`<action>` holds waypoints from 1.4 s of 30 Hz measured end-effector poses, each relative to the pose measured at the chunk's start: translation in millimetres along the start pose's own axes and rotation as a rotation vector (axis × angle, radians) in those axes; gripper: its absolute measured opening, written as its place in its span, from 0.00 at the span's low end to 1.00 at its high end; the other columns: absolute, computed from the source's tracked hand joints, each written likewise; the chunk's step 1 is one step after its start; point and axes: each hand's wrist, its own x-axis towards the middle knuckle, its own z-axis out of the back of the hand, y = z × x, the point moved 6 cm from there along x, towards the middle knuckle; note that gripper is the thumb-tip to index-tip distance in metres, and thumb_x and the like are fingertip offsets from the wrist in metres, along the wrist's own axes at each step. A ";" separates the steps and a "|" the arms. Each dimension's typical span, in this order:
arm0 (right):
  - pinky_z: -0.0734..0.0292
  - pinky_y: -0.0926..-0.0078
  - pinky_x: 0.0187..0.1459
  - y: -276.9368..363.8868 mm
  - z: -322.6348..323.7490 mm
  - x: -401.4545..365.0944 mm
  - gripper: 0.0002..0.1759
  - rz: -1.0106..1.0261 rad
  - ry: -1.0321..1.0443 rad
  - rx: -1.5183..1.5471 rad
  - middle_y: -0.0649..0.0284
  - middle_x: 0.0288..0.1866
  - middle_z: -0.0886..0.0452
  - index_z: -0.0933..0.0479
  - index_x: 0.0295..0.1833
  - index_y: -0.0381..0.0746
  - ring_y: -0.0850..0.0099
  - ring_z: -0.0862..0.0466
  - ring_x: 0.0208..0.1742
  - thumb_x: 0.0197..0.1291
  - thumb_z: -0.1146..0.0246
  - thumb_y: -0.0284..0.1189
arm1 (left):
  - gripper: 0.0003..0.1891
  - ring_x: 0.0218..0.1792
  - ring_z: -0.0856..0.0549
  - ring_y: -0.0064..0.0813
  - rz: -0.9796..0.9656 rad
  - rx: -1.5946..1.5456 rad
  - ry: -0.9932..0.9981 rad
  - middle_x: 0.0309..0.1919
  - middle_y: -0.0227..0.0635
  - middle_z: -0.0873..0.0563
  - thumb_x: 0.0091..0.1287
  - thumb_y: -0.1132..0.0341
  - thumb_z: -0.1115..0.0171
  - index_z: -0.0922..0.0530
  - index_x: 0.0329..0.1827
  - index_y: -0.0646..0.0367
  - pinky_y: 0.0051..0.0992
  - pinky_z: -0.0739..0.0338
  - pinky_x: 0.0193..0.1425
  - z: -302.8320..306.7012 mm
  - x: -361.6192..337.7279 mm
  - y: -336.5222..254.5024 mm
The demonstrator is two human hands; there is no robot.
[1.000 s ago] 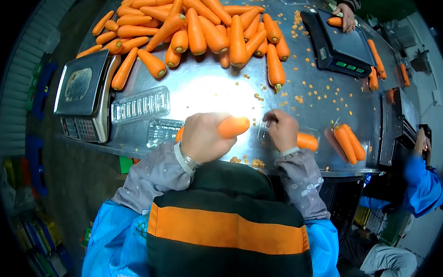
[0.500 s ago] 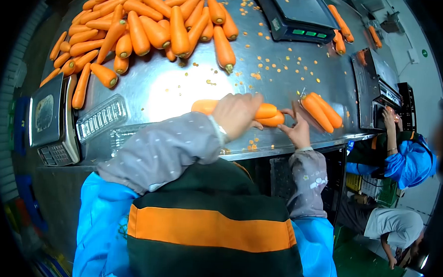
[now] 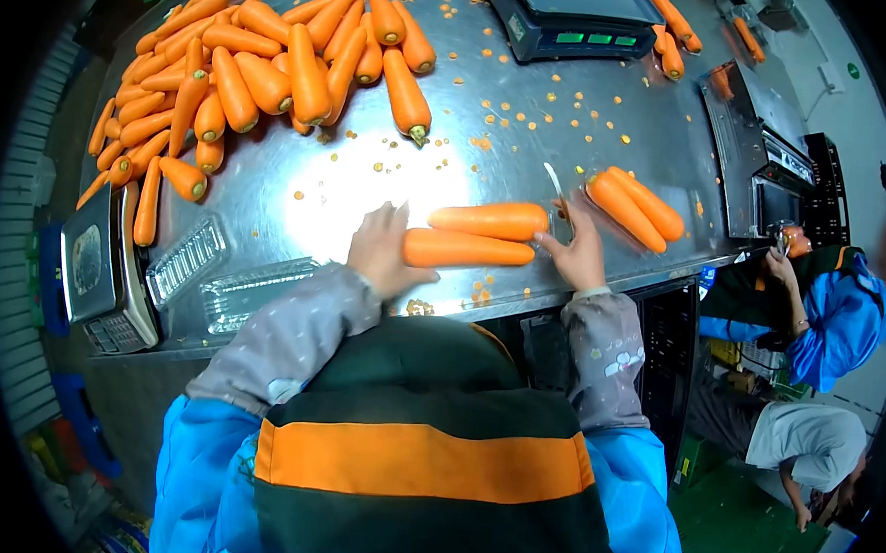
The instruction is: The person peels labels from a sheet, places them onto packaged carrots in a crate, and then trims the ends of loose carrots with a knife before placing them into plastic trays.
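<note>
Two carrots lie side by side in front of me: a far carrot (image 3: pixel 488 219) and a near carrot (image 3: pixel 468 250). At their left ends is my left hand (image 3: pixel 380 249), its fingers apart, the thumb by the tip of the near carrot. My right hand (image 3: pixel 579 252) is closed around a small knife (image 3: pixel 556 185), whose thin blade points up and away from me. The thumb of that hand is at the right end of the near carrot. Another pair of carrots (image 3: pixel 635 208) lies just right of the knife.
A large carrot pile (image 3: pixel 233 70) covers the back left of the metal table (image 3: pixel 529 171). Cut carrot slices are scattered about. Clear plastic trays (image 3: pixel 252 292) lie beside a scale (image 3: pixel 113 269); another scale (image 3: pixel 577 21) stands at the back. A co-worker (image 3: pixel 822 316) is at the right.
My left hand has moved from on top of the carrots to their left ends, and its fingers have spread. The near carrot now lies further left, level with the far one.
</note>
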 end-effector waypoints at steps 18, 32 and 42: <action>0.24 0.61 0.51 -31.4 55.5 -0.1 0.41 -0.073 -0.043 -0.527 0.62 0.68 0.36 0.32 0.63 0.48 0.56 0.23 0.56 0.39 0.25 0.39 | 0.32 0.50 0.21 0.33 0.033 -0.761 0.470 0.53 0.46 0.22 0.56 0.70 0.33 0.33 0.65 0.65 0.28 0.26 0.56 -78.0 57.8 -80.3; 0.27 0.70 0.51 35.8 -37.8 138.0 0.28 -0.040 0.008 0.039 0.52 0.46 0.19 0.23 0.52 0.38 0.61 0.19 0.50 0.48 0.28 0.42 | 0.14 0.42 0.18 0.25 0.327 -0.459 -0.221 0.39 0.37 0.16 0.59 0.71 0.35 0.22 0.49 0.63 0.24 0.23 0.48 89.4 -139.6 107.6; 0.28 0.75 0.26 88.4 -170.9 131.6 0.31 -0.213 0.294 0.484 0.60 0.28 0.20 0.25 0.53 0.35 0.70 0.22 0.24 0.50 0.32 0.46 | 0.15 0.42 0.17 0.26 0.211 -0.793 -0.230 0.40 0.37 0.16 0.59 0.71 0.35 0.21 0.50 0.59 0.25 0.22 0.48 90.6 -126.6 82.8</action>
